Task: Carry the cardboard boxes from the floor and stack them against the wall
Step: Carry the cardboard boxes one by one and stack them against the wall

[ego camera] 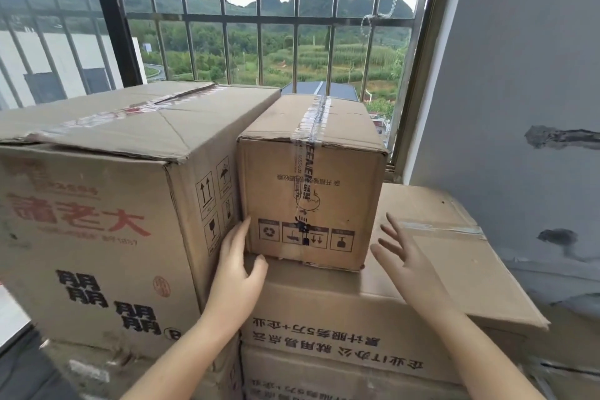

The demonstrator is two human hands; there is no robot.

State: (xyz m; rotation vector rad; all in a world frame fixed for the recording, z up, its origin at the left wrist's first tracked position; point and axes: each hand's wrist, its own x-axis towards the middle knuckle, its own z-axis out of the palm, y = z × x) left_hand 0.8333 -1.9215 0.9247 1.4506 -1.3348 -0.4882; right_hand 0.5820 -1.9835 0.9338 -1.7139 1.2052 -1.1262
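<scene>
left hand [235, 265] fingers touching small box [311, 185] corner, right hand [409, 256] apart

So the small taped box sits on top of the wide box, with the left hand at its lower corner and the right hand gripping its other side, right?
Not quite. The right hand is open, fingers spread, and apart from the small taped box, not gripping it, as the head view shows. The rest holds: the box sits on the wide box, and the left hand is at its lower corner.

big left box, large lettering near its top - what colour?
Red, on the big left box; black characters sit below. Head view.
</scene>
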